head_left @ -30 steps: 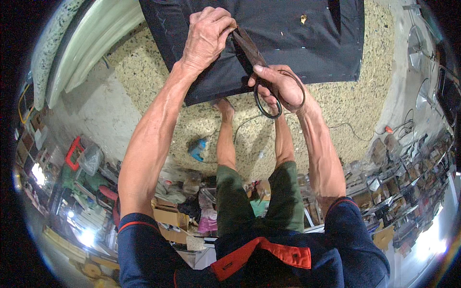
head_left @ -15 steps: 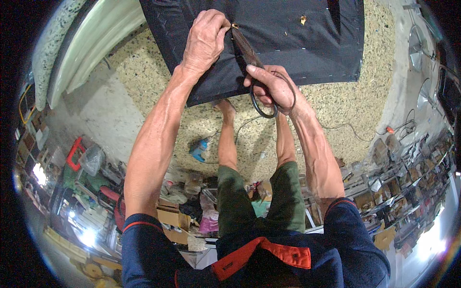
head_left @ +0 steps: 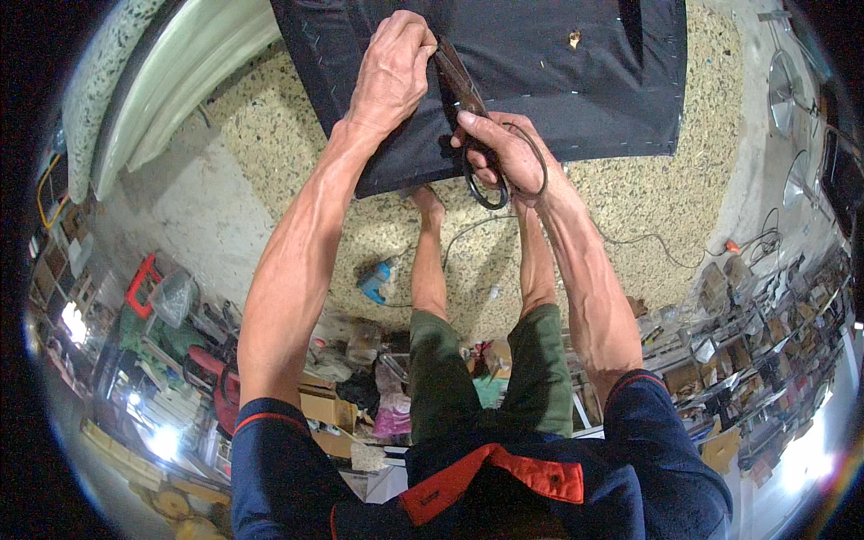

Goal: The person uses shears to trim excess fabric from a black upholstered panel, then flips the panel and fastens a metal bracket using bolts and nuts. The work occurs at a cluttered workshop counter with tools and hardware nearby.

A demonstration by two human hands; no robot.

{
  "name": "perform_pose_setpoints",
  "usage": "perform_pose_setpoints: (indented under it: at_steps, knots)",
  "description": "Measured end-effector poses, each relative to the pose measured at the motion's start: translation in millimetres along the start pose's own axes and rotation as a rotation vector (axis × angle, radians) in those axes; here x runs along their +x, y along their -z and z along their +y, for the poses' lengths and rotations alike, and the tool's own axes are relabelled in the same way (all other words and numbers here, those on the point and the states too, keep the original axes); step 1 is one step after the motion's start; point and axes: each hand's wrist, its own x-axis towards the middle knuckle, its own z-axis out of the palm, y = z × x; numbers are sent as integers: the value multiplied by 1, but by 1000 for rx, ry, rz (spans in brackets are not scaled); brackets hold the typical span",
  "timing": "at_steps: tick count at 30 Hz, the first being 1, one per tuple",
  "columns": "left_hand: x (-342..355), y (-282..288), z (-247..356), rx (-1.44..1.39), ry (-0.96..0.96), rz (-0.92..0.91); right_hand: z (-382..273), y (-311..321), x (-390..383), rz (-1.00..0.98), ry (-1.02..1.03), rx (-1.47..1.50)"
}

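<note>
A wide panel covered in black cloth (head_left: 558,108), with small staples along its edges, lies in front of me. My right hand (head_left: 504,148) is closed round the looped handles of dark metal scissors (head_left: 461,79), thumb along the top. Their blades slant up and left over the cloth, the tips right beside my left fingertips. My left hand (head_left: 391,72) is closed in a pinch at the blade tips, just above the cloth. Whatever it pinches is hidden behind the fingers. A small yellowish scrap (head_left: 574,39) rests on the cloth to the right.
Below the panel is a speckled tan floor mat (head_left: 666,207), where my bare feet stand. A blue power tool (head_left: 373,283) with a cord lies left of my legs. Pale curved pieces (head_left: 198,81) stand far left. Cluttered shelves (head_left: 738,360) and a red-handled saw (head_left: 142,286) sit nearer me.
The scissors' handles and my right hand have shifted slightly up and left. A small yellowish bit seen at the blade tips before no longer shows. My left hand keeps its pinch.
</note>
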Motion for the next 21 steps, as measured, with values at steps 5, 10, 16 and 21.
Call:
perform_pose_setpoints:
  at_steps: [5,10,16,21]
  knots:
    - [1,8,0,7,52,74,9,-4,2,48,24,-186]
    - [-38,66,16,-27,326,472,38,-8,-24,-51,102,-452]
    - [-324,194,-37,-280,1450,1400,80,-3,-94,-128,116,-889]
    - [-596,88,-9,-567,1788,401,141,-21,-125,-115,122,-855]
